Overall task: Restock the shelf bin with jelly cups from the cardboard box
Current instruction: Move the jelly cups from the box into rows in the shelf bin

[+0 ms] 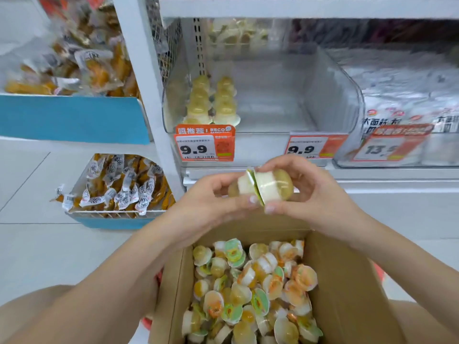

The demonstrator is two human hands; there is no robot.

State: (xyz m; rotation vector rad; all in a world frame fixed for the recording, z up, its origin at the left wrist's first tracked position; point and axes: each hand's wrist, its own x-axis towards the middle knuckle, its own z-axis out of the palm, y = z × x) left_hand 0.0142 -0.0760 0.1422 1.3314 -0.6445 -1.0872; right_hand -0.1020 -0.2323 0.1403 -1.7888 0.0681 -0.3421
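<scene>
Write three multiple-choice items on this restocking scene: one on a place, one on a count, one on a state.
1. The jelly cups already in the shelf bin sit at its:
A. left side
B. right side
C. middle

2. Rows of cups in the bin:
A. one
B. two
C. four

3. The cardboard box is:
A. taped shut
B. open, holding many cups
C. open, bare

Key: 1 A, the rows stand by the left wall. 2 B, two rows run front to back. 3 B, loose cups fill it below the left hand and right hand, which hold two cups.
</scene>
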